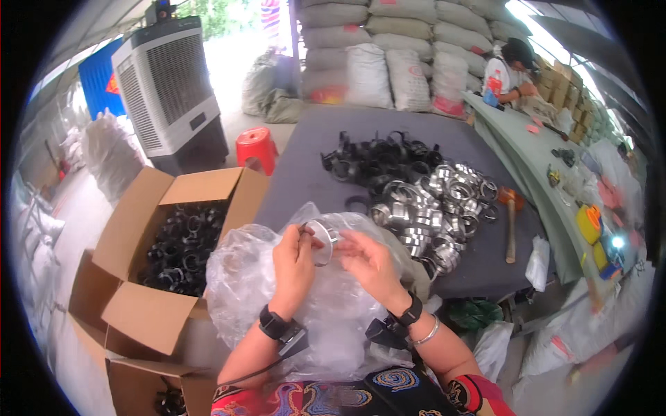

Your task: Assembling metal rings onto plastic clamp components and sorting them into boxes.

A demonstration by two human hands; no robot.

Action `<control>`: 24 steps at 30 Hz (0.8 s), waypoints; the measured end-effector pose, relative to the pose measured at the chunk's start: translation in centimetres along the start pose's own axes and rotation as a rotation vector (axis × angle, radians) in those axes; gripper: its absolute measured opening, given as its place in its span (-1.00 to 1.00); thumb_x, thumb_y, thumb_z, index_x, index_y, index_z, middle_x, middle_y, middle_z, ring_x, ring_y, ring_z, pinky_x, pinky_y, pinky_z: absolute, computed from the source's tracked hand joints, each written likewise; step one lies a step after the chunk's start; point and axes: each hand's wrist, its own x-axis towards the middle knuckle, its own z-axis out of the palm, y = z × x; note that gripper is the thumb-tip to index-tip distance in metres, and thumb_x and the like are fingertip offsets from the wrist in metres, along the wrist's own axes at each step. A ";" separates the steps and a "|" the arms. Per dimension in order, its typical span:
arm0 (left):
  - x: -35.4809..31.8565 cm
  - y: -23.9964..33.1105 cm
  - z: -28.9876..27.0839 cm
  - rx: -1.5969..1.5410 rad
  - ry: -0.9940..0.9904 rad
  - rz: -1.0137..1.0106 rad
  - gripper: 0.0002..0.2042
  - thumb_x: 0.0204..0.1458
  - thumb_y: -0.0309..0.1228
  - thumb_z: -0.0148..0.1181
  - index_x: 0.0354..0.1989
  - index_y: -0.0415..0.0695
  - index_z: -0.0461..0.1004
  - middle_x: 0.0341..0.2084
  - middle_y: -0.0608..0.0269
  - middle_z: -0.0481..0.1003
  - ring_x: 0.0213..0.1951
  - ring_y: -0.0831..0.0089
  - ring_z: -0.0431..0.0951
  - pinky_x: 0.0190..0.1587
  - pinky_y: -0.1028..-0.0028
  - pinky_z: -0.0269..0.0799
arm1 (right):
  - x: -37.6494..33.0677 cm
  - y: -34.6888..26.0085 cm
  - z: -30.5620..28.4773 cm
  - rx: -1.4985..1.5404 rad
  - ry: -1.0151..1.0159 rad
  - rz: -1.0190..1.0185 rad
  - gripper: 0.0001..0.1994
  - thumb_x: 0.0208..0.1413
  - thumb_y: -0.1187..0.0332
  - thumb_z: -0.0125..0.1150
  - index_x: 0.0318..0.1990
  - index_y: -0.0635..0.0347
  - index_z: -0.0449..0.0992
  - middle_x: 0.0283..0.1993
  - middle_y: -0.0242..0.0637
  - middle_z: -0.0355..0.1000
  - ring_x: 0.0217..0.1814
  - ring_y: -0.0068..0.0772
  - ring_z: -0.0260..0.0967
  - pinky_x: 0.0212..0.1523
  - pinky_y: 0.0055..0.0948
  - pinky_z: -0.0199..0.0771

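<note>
Above a crumpled clear plastic bag [239,267], a shiny metal ring clamp [320,244] is held up with its round opening tilted. My left hand [293,263] is closed on the ring's left edge, thumb and fingers pinching it. From the right, my right hand [372,267] has its fingertips pinched at the ring's side, by a small tab. The fingers partly hide the ring. Farther off on the dark table lie a heap of silver ring clamps [433,215] and, behind it, a heap of black ring clamps [378,159].
An open cardboard box [125,239] holding black clamps [184,249] stands at left, with another box [142,388] below. A mallet [511,225] lies at the table's right edge. Beyond are a red stool [257,149], an air cooler [170,90], stacked sacks [399,35] and a seated person [510,73].
</note>
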 end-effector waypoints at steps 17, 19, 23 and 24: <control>0.4 4.8 -5.9 0.837 -0.136 0.543 -0.40 -0.21 -0.32 0.36 0.09 -0.14 0.33 0.08 0.02 0.31 0.07 -0.06 0.29 0.05 0.12 0.22 | 12.7 1.0 -18.3 -1.015 0.377 0.083 -0.53 -0.05 0.25 0.27 -0.12 0.52 0.35 -0.33 0.01 0.49 -0.39 -0.10 0.47 -0.37 -0.29 0.48; 0.4 3.5 -7.2 0.942 0.005 0.261 -0.32 -0.25 -0.31 0.40 0.13 -0.14 0.31 0.18 -0.03 0.21 0.15 -0.06 0.23 0.16 0.12 0.15 | 11.6 1.0 -14.9 -1.254 0.430 -0.104 -0.24 -0.07 0.13 0.29 0.11 0.65 0.17 -0.27 0.22 0.45 -0.18 0.15 0.45 -0.13 -0.15 0.44; -0.3 1.6 -9.0 0.684 -0.271 -0.065 -0.31 -0.19 -0.26 0.35 0.17 -0.19 0.24 -0.18 -0.21 0.46 -0.12 -0.08 0.47 -0.06 0.22 0.39 | 5.0 -3.5 -7.8 -0.902 -0.171 0.138 -0.29 0.00 -0.03 0.18 0.14 0.42 0.25 -0.05 0.27 0.37 0.01 0.13 0.36 -0.02 -0.15 0.38; -0.7 1.6 -8.7 0.701 -0.285 -0.037 -0.46 -0.16 -0.39 0.32 0.05 -0.25 0.35 -0.28 -0.12 0.52 -0.20 0.10 0.56 -0.15 0.32 0.43 | 3.1 -3.7 -6.9 -0.941 -0.228 0.066 -0.24 -0.03 -0.04 0.22 0.19 0.37 0.19 0.03 0.27 0.31 0.09 0.14 0.30 0.02 -0.14 0.35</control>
